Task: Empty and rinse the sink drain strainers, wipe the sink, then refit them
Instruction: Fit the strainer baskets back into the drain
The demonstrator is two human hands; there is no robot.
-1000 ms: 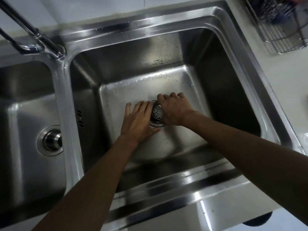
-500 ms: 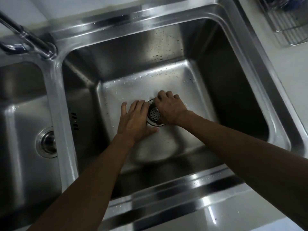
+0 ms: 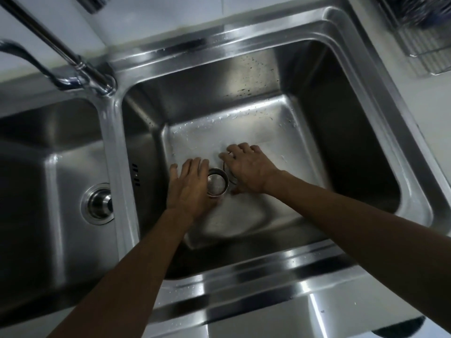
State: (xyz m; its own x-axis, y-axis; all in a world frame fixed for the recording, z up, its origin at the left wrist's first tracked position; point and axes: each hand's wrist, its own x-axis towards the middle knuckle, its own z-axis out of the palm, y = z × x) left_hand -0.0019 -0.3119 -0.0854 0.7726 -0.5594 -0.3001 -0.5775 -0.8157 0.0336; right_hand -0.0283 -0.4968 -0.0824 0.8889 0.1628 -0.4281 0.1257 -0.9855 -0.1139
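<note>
Reaching into the right basin (image 3: pixel 341 132), 2 hands flank the strainer (image 3: pixel 217 183). The left hand (image 3: pixel 188 189) lies with fingers straight against the strainer's side. Its thumb is hidden, so I cannot tell if it grips. The right hand (image 3: pixel 246 170) arches, its bent fingertips on the wet floor over the drain ring (image 3: pixel 229 175). In the left basin (image 3: pixel 48 167), 1 strainer (image 3: pixel 98 203) sits in its drain.

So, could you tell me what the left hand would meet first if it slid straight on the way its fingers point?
Probably the basin's far wall. The left hand points away from the person across wet sink floor, with nothing visible in that line, though depth is hard to judge.
</note>
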